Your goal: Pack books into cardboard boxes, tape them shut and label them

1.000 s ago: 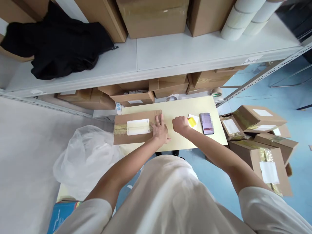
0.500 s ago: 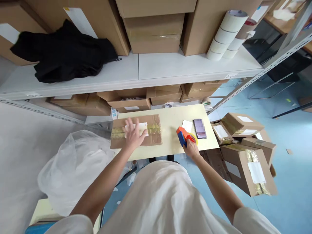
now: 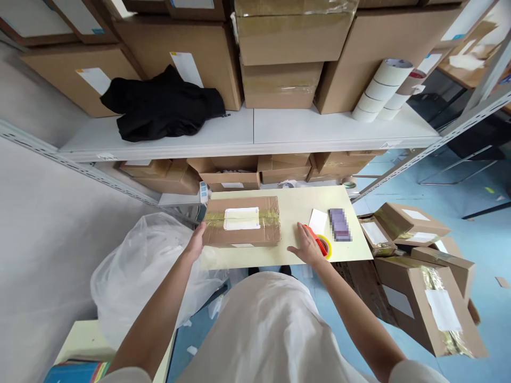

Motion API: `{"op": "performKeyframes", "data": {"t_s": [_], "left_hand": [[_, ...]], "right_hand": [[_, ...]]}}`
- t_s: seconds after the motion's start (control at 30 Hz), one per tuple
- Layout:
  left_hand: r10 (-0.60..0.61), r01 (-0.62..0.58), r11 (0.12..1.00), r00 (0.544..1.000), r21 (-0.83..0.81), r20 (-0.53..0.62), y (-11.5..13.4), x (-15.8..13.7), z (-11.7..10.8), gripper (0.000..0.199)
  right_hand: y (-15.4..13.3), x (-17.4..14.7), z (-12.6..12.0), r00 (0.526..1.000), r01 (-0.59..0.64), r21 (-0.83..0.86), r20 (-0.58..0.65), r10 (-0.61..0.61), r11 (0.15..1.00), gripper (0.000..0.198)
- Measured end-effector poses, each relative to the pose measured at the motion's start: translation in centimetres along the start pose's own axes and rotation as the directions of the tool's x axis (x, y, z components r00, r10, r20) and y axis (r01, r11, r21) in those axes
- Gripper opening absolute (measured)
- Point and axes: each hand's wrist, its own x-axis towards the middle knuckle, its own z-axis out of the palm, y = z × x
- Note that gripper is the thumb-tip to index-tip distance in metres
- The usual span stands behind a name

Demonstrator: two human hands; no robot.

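A flat brown cardboard parcel (image 3: 243,226), taped along its length and bearing a white label, lies on the left half of a small pale yellow table (image 3: 287,205). My left hand (image 3: 196,243) grips the parcel's near left corner. My right hand (image 3: 306,246) rests with fingers spread on the table, touching an orange and yellow tape dispenser (image 3: 322,244) beside it. A white slip of paper (image 3: 318,221) and a phone (image 3: 339,224) lie just beyond the dispenser.
A white shelf (image 3: 279,130) above the table carries large cardboard boxes, a black garment (image 3: 162,103) and tape rolls (image 3: 379,90). Several taped parcels (image 3: 419,250) are piled on the blue floor to the right. A clear plastic bag (image 3: 136,266) bulges at the left.
My left hand slid from the parcel's top to its near left corner. My right hand put the tape dispenser down and now lies flat beside it. The camera view tilted upward.
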Motion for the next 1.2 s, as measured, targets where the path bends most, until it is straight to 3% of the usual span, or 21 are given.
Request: {"op": "performKeyframes", "data": {"t_s": [0.1, 0.17, 0.27, 0.4, 0.5, 0.6, 0.77, 0.93, 1.03, 1.13, 1.2], "left_hand": [[-0.114, 0.143, 0.964, 0.984, -0.223, 0.139, -0.4, -0.4, -0.2, 0.062], [-0.099, 0.144, 0.948, 0.981, -0.286, 0.167, -0.8, -0.4, -0.4, 0.062], [-0.063, 0.114, 0.944, 0.983, -0.311, 0.169, -1.4, -0.1, -0.6, 0.067], [0.086, -0.024, 0.956, 0.976, -0.293, 0.199, -1.3, 0.7, -0.2, 0.082], [0.214, -0.167, 0.967, 0.944, -0.194, 0.252, -0.5, 1.4, 0.5, 0.079], [0.221, -0.227, 0.974, 0.950, 0.001, 0.221, 0.4, 2.2, 1.6, 0.069], [0.134, -0.165, 0.905, 0.985, 0.391, 0.105, 1.2, 4.8, 2.7, 0.051], [0.083, -0.091, 0.835, 0.996, 0.543, 0.040, 1.4, 8.0, 2.9, 0.050], [0.089, -0.094, 0.795, 0.995, 0.599, 0.038, 1.7, 8.7, 2.7, 0.054], [0.295, -0.244, 0.685, 0.955, 0.687, 0.045, 2.4, 8.1, 2.7, 0.065], [0.479, -0.413, 0.534, 0.867, 0.737, 0.139, 3.3, 7.1, 3.3, 0.071]], "right_hand": [[-3.0, 2.1, 1.3, 0.984, 0.137, 0.250, 0.072, -0.160, 0.958, 0.117], [-4.0, 3.1, 2.4, 0.972, 0.164, 0.384, 0.093, -0.215, 0.909, 0.122], [-4.3, 3.9, 2.9, 0.978, 0.136, 0.538, 0.063, -0.200, 0.832, 0.115], [-4.0, 4.3, 0.5, 0.994, 0.037, 0.688, 0.048, -0.096, 0.724, 0.101], [-4.3, 4.9, -2.0, 1.000, -0.009, 0.743, 0.000, 0.014, 0.670, 0.077], [-4.9, 6.0, -3.1, 0.985, -0.114, 0.735, -0.004, 0.173, 0.669, 0.058], [-5.3, 9.3, -1.7, 0.933, -0.325, 0.648, 0.101, 0.346, 0.689, 0.059], [-6.2, 12.5, -0.1, 0.903, -0.413, 0.622, 0.181, 0.391, 0.666, 0.064], [-6.4, 12.5, 0.0, 0.912, -0.393, 0.646, 0.187, 0.364, 0.655, 0.065], [-4.6, 9.4, -0.6, 0.936, -0.299, 0.649, 0.054, 0.349, 0.700, 0.064], [-2.3, 5.8, -0.8, 0.910, -0.304, 0.529, -0.084, 0.406, 0.792, 0.063]]}}
